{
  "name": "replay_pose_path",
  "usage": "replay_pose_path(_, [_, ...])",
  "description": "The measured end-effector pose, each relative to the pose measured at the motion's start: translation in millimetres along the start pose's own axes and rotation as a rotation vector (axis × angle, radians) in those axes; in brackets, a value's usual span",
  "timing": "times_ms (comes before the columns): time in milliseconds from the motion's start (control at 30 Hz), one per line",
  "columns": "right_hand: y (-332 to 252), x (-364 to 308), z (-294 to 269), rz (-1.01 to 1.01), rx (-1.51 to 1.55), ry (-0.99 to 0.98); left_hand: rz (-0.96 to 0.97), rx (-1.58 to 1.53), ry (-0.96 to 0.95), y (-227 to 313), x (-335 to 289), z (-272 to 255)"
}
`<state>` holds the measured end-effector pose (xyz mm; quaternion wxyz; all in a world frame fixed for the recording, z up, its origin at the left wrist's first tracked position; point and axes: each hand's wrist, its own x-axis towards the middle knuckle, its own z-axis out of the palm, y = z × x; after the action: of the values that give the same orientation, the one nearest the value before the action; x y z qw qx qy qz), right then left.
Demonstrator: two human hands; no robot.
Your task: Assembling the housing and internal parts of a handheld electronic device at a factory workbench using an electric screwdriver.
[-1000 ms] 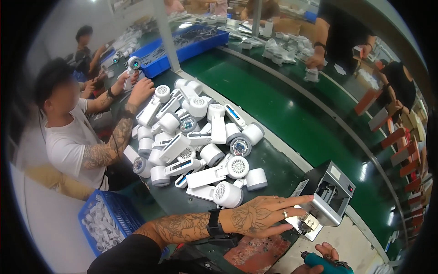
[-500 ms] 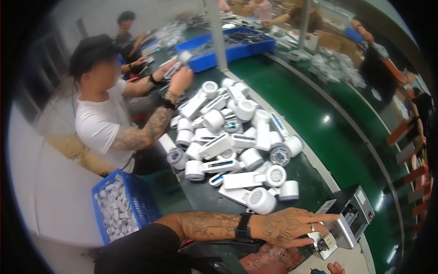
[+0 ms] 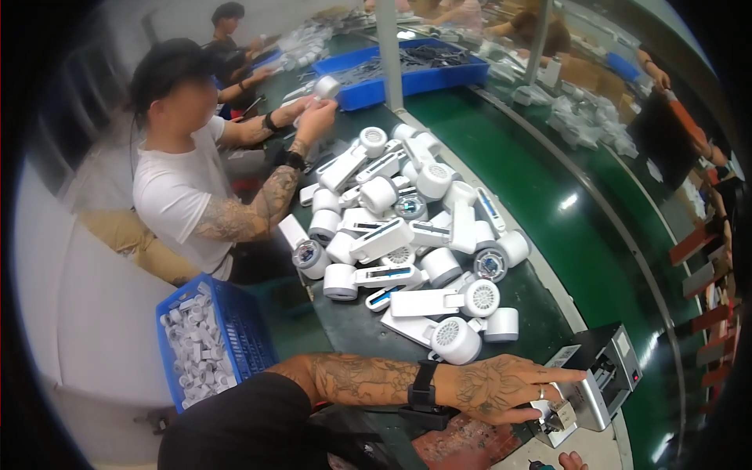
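My left hand (image 3: 495, 392) reaches in from the left with fingers stretched out and apart. Its index finger points toward the silver-and-black boxy machine (image 3: 599, 384), which has a small red switch. The lower fingers lie by a small metal fixture (image 3: 558, 419) at the machine's front; exact contact is unclear. Only the fingertips of my right hand (image 3: 574, 462) show at the lower edge, below the fixture. Beside them is a sliver of a teal-and-black object (image 3: 542, 465), mostly cut off. Whether that hand grips it cannot be seen.
White handheld fans (image 3: 427, 301) lie heaped on the dark green bench beyond my left arm. A blue crate (image 3: 247, 337) of small white parts stands left. Across the heap, a co-worker in a white shirt (image 3: 176, 176) handles a white fan. A long blue tray (image 3: 360, 95) sits farther back.
The whole view has shifted slightly, so the heap and bench appear a little farther right. My left hand stays at the machine. The co-worker's hands have moved slightly around the white fan.
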<state>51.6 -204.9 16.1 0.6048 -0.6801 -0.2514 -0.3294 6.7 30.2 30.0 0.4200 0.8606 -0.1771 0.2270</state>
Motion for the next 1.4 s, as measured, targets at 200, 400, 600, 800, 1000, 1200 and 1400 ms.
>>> replay_pose_path(200, [29,-14,-35,0.085,-0.159,-0.038,-0.010,0.034,0.020,-7,13,8])
replay_pose_path(400, [23,2,-13,0.181,-0.038,-0.191,-0.140,-0.004,0.015,10,19,-6])
replay_pose_path(600, [15,7,-14,0.222,0.093,-0.140,-0.094,0.001,-0.003,9,23,-3])
replay_pose_path(800, [19,7,-16,0.082,0.059,-0.211,-0.121,-0.013,-0.016,10,20,0])
replay_pose_path(1000, [14,3,-14,0.134,0.073,-0.204,-0.138,-0.021,-0.021,12,17,-4])
replay_pose_path(1200, [20,2,-17,0.146,0.081,-0.230,-0.135,-0.024,-0.026,10,21,1])
replay_pose_path(1400, [17,1,-17,0.183,0.105,-0.220,-0.118,0.002,0.027,13,23,0])
